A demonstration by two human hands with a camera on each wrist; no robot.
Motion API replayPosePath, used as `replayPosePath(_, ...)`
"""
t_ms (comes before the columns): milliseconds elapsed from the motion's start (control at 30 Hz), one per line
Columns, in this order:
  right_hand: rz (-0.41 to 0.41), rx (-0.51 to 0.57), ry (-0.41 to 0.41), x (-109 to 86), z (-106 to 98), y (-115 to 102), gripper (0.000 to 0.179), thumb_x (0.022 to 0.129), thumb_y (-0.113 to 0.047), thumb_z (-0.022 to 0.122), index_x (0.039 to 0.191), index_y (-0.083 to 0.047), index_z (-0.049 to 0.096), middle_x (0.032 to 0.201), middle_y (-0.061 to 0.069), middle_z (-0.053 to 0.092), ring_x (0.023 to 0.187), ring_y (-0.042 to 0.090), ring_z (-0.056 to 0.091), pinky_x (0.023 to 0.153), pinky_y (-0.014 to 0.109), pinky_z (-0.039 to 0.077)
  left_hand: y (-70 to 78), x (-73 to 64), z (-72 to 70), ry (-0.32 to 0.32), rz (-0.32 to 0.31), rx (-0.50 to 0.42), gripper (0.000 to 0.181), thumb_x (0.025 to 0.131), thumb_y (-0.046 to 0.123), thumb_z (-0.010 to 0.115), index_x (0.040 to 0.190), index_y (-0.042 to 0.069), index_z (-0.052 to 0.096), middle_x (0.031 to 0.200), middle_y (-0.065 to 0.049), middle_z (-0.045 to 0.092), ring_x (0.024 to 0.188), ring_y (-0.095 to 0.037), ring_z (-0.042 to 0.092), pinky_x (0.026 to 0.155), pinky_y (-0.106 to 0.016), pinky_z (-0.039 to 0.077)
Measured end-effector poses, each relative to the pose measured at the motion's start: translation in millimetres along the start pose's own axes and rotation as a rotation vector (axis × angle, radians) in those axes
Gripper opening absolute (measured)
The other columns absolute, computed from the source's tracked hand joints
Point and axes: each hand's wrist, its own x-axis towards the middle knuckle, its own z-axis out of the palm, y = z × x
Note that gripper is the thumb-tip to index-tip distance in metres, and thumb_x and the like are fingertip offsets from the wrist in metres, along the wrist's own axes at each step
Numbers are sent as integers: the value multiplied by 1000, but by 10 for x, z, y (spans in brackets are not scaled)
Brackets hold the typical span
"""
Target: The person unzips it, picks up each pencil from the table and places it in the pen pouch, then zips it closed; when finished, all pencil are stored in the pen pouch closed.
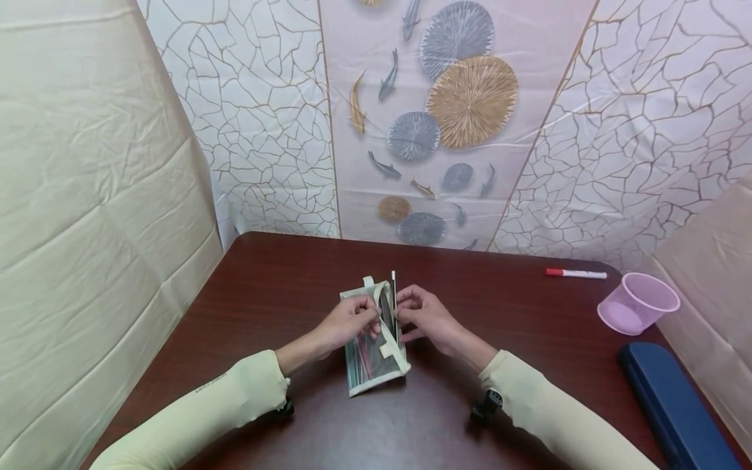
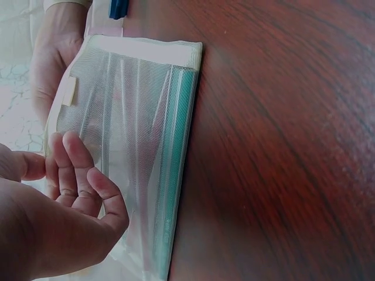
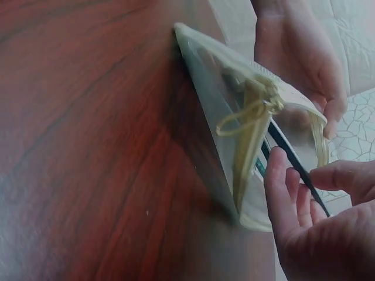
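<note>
A see-through mesh pencil pouch (image 1: 376, 365) with cream trim stands tilted on the table, its zip mouth spread apart. My left hand (image 1: 354, 320) pinches the edge of that mouth between thumb and forefinger; in the left wrist view the other fingers of the left hand (image 2: 76, 205) lie along the mesh. On the other side my right hand (image 1: 429, 320) holds a slim dark pencil (image 3: 296, 161) between thumb and fingers. The pencil (image 1: 393, 282) lies lengthwise in the mouth, its pale end sticking out beyond it. Through the mesh show a teal strip (image 2: 176, 152) and a blurred pinkish item.
To the right, a red-capped white marker (image 1: 576, 273) lies near the table's back edge. A pink cup (image 1: 637, 303) leans on its side there, and a dark blue case (image 1: 675, 405) sits along the right edge. Patterned cloth hangs behind the table (image 1: 282, 274).
</note>
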Motion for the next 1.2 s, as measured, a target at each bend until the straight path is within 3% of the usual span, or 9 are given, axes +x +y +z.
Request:
replayPosePath(533,73,-27,-22,-8,38,56,36,96,-1,61,130,4,49,101,8,60,84,22,64,66,38,63,15,2,55,-5,-2,-21,16,107,15,55,97,4,61,83,-2,69,75,-12,70,77,-29,58)
replayPosePath(833,57,-97,-6,-7,50,48,35,96,-1,63,127,6,50,97,10,64,82,24,67,65,40,64,-24,23,115,25,17,-45,15,106,13,56,96,3,60,80,-1,68,73,-11,68,75,-27,58)
replayPosePath(1200,46,-169,-54,-28,82,28,33,92,4,59,124,6,53,100,13,68,77,17,69,64,39,64,-51,29,156,40,10,-10,11,104,12,58,97,4,62,80,-2,71,73,-10,69,71,-24,52)
